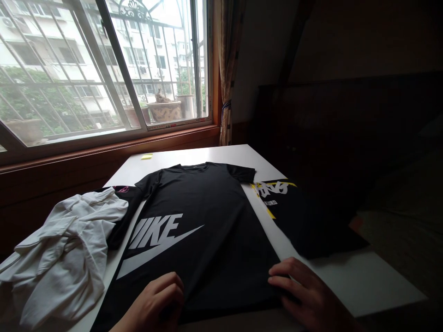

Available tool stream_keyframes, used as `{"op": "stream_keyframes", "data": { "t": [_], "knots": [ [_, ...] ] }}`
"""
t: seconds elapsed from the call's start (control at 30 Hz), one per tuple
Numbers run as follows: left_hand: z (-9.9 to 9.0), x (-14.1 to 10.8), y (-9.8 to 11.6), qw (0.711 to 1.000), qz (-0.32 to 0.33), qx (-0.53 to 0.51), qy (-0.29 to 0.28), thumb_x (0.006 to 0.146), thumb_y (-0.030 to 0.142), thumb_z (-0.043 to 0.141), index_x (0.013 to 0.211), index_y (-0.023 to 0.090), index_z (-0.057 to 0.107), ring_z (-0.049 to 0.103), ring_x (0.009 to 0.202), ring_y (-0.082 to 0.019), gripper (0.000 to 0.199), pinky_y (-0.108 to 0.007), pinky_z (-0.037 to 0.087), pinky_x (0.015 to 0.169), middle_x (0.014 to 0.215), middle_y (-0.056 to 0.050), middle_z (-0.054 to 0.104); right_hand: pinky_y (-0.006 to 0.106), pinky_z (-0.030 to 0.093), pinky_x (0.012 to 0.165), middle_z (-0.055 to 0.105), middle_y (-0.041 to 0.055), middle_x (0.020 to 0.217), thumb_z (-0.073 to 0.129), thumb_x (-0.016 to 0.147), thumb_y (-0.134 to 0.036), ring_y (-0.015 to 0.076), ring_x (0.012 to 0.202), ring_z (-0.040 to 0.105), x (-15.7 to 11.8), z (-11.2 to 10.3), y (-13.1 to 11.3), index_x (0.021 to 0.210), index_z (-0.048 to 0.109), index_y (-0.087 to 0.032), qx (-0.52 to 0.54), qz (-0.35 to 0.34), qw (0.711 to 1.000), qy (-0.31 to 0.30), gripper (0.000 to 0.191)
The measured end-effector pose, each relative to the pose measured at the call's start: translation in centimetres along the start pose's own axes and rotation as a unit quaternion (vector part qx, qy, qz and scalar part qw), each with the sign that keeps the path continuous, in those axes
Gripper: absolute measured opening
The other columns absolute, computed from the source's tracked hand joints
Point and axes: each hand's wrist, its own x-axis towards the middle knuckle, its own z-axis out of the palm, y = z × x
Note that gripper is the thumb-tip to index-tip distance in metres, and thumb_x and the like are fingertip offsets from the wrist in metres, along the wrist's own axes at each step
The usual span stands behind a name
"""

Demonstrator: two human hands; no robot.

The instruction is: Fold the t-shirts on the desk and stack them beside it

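watching from my distant seat, i take the black shirt (211, 203) as my landmark: it lies spread on the white table (228, 154), neck away from me, hem nearest. the left hand (161, 295) is at the shirt's hem, fingers curled inward; i cannot tell whether cloth is pinched between them. the right hand (302, 286) is at the shirt's lower right corner, fingers bent over the edge, the thumb hidden, so i cannot tell if it truly grips. left of the shirt sits a crumpled white garment (72, 240); right of it, a dark garment (311, 221). a slanting crease marks the shirt's lower half, so i judge an uneven pull could skew the hem. a sideways drag could disturb its close neighbours, and loose fingers could let the cloth slip.
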Motion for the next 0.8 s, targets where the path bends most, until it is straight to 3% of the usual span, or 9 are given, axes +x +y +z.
{"op": "stream_keyframes", "data": {
  "t": [0.13, 0.33, 0.47, 0.53, 0.6, 0.7, 0.8],
  "knots": [
    [-0.7, -0.3, -0.2, 0.999, -0.008, 0.024, -0.023, 0.075, -0.001, 0.046, 0.083, 0.023, 0.048, 0.057, 0.070, -0.013, 0.025, -0.021, 0.047, 0.062, 0.080, -0.002, 0.059, 0.033, 0.059, 0.083, 0.070, 0.0054, 0.101, 0.056, 0.079, -0.001, 0.0217, 0.094, 0.068, -0.8, -0.6, 0.4, 0.112, 0.068, -0.027, -0.008, 0.025, 0.999, 0.018, 0.043],
    [-2.7, 0.2, 0.0, 0.996, -0.037, 0.033, -0.079, 0.073, -0.001, 0.048, 0.081, 0.022, 0.049, 0.059, 0.076, -0.015, 0.025, -0.023, 0.049, 0.066, 0.084, -0.003, 0.062, 0.033, 0.060, 0.084, 0.069, 0.0059, 0.105, 0.052, 0.071, 0.002, 0.0229, 0.098, 0.068, -1.3, -0.6, 0.7, 0.108, 0.066, -0.026, -0.008, 0.028, 0.999, -0.019, 0.049],
    [-3.8, 0.1, -1.4, 0.987, -0.058, 0.100, -0.112, 0.083, 0.005, 0.054, 0.094, 0.023, 0.059, 0.065, 0.109, -0.020, 0.022, -0.029, 0.055, 0.093, 0.120, -0.007, 0.068, 0.034, 0.058, 0.093, 0.071, 0.0061, 0.113, 0.054, 0.075, 0.001, 0.0232, 0.108, 0.068, -1.2, -0.6, 0.7, 0.110, 0.067, -0.027, -0.007, 0.005, 1.000, -0.024, 0.047],
    [-4.1, -0.3, -2.9, 0.978, -0.067, 0.177, -0.089, 0.092, 0.016, 0.058, 0.116, 0.026, 0.062, 0.060, 0.127, -0.023, 0.026, -0.036, 0.052, 0.107, 0.139, -0.008, 0.062, 0.034, 0.058, 0.093, 0.071, 0.0062, 0.114, 0.054, 0.076, 0.001, 0.0230, 0.108, 0.068, -1.1, -0.6, 0.8, 0.112, 0.067, -0.027, -0.006, 0.003, 1.000, -0.026, 0.047],
    [-4.5, -0.9, -4.6, 0.962, -0.091, 0.254, -0.046, 0.097, 0.028, 0.057, 0.132, 0.029, 0.059, 0.060, 0.129, -0.025, 0.034, -0.040, 0.050, 0.111, 0.143, -0.007, 0.061, 0.034, 0.059, 0.092, 0.072, 0.0065, 0.113, 0.054, 0.076, 0.001, 0.0231, 0.106, 0.068, -1.1, -0.6, 0.8, 0.112, 0.067, -0.026, -0.003, 0.003, 1.000, -0.019, 0.047],
    [-5.6, -1.8, -6.5, 0.928, -0.170, 0.332, -0.004, 0.101, 0.033, 0.048, 0.133, 0.025, 0.061, 0.064, 0.121, -0.027, 0.036, -0.044, 0.053, 0.106, 0.136, -0.009, 0.065, 0.034, 0.059, 0.089, 0.073, 0.0063, 0.109, 0.054, 0.075, 0.001, 0.0231, 0.102, 0.069, -1.1, -0.7, 0.8, 0.111, 0.068, -0.026, 0.004, 0.001, 1.000, -0.007, 0.047],
    [-7.1, -2.5, -7.4, 0.897, -0.235, 0.375, -0.012, 0.101, 0.033, 0.044, 0.131, 0.020, 0.063, 0.065, 0.115, -0.030, 0.038, -0.046, 0.054, 0.100, 0.128, -0.012, 0.067, 0.033, 0.060, 0.086, 0.074, 0.0056, 0.107, 0.054, 0.076, 0.001, 0.0226, 0.098, 0.071, -0.9, -0.8, 0.7, 0.110, 0.070, -0.027, 0.012, 0.004, 1.000, -0.004, 0.047]
  ]
}}
